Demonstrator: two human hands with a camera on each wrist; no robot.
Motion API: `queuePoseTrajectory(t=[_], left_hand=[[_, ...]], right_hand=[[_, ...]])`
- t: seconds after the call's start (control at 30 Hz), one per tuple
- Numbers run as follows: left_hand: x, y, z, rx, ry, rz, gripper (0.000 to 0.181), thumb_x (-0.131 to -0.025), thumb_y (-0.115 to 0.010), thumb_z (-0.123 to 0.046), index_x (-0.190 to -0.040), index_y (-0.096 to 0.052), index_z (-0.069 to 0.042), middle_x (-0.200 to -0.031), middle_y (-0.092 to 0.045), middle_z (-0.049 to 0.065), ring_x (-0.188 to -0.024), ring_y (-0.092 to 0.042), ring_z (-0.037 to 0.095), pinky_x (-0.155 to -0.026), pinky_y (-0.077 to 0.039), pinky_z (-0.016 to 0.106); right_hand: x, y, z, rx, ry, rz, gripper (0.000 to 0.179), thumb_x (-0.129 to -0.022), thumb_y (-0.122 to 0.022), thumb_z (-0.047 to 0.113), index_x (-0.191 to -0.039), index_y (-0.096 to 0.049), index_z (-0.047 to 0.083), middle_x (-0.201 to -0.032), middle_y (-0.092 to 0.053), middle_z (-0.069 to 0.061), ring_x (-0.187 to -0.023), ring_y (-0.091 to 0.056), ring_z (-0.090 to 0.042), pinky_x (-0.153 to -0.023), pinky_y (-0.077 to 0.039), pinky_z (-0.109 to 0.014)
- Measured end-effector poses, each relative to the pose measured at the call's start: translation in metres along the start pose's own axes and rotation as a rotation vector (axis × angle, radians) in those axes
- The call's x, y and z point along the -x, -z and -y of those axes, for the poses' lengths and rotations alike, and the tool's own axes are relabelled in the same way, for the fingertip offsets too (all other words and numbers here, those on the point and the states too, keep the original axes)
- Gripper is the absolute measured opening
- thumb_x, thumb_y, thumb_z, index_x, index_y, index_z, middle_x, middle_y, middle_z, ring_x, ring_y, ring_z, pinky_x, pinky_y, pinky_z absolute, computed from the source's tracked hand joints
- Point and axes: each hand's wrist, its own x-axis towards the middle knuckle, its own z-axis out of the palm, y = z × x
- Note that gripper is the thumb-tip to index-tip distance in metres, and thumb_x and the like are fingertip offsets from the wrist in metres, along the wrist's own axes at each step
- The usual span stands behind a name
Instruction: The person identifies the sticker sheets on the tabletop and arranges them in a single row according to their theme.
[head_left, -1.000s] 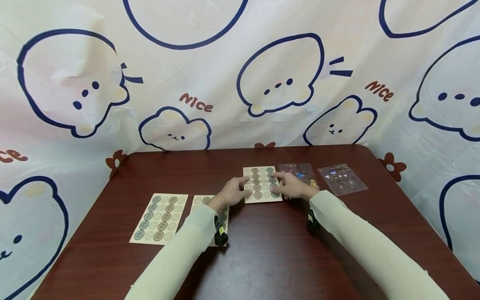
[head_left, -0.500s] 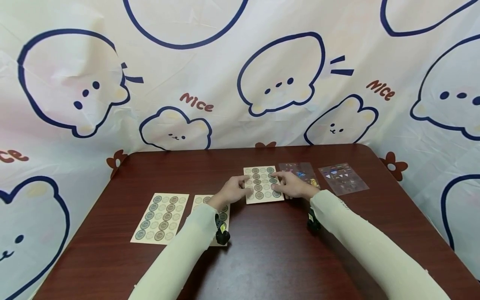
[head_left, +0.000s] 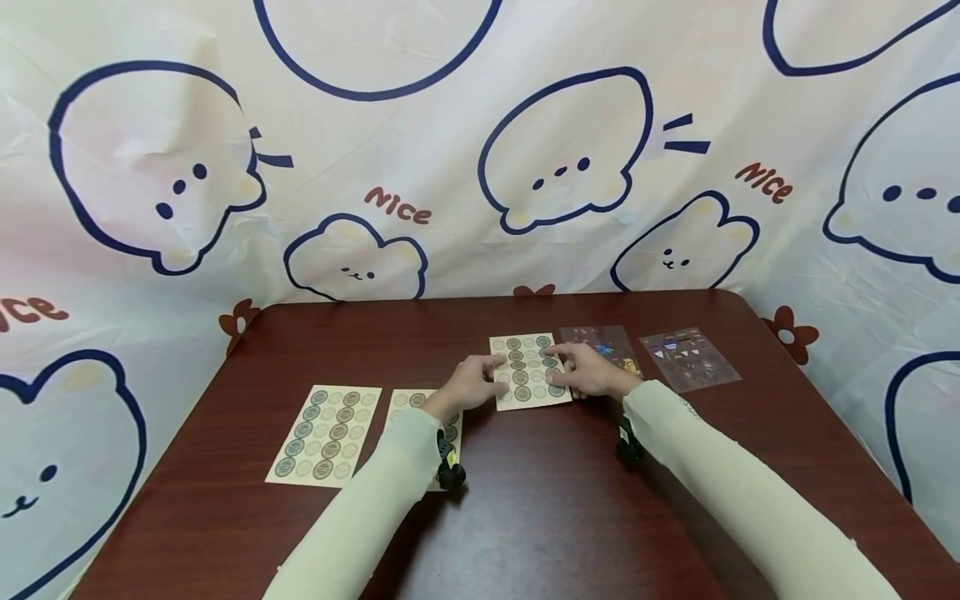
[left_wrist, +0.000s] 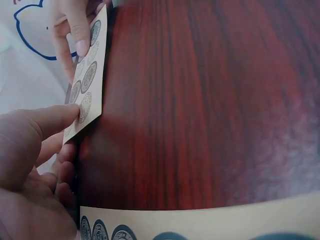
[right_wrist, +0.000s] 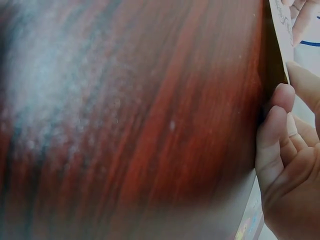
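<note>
A cream sheet of round stickers (head_left: pixel 531 367) is held between both hands near the back of the table. My left hand (head_left: pixel 468 385) pinches its left edge, the thumb on the printed face and the fingers underneath, as the left wrist view shows. At the opposite edge, my right hand (head_left: pixel 588 371) grips it the same way, thumb above and fingers below. In the left wrist view, the sheet (left_wrist: pixel 92 92) looks slightly raised off the wood, with a dark shadow along its edge. The right wrist view catches the right hand (right_wrist: pixel 292 165) and only a sliver of the sheet.
Two similar sticker sheets lie at the left: one fully visible sheet (head_left: pixel 324 435) and another sheet (head_left: pixel 405 402) partly covered by my left forearm. Two clear sheets with small coloured prints, a nearer one (head_left: pixel 611 337) and a farther one (head_left: pixel 690 358), lie right of the held sheet.
The held sheet's near edge has shifted slightly rightward and toward me, both hands keeping their grip. The head view has drifted a little.
</note>
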Motion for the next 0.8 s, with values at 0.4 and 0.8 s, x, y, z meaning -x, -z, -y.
queuePoseTrajectory(t=[0.4,0.8], left_hand=[[0.0020,-0.0008,-0.0006,0.002,0.048,-0.018,0.058,-0.092,-0.070,-0.008,-0.147,-0.053,-0.007,-0.090,-0.050,0.005,-0.074,-0.039,0.015,-0.068,-0.035,0.027],[0.0029,0.0011,-0.0011,0.014,0.031,-0.001,0.062,-0.091,-0.071,-0.007,-0.149,-0.050,-0.007,-0.093,-0.051,0.005,-0.082,-0.043,0.015,-0.073,-0.037,0.027]], right_hand=[[-0.0044,-0.0039,-0.0021,-0.005,-0.006,-0.008,0.059,-0.098,-0.067,0.016,-0.151,-0.045,0.004,-0.052,-0.053,0.003,-0.043,-0.050,-0.010,-0.045,-0.044,-0.026],[-0.0016,0.0005,-0.0007,0.000,-0.014,-0.004,0.060,-0.098,-0.068,0.017,-0.151,-0.044,0.003,-0.056,-0.057,0.001,-0.045,-0.052,-0.011,-0.047,-0.046,-0.027]])
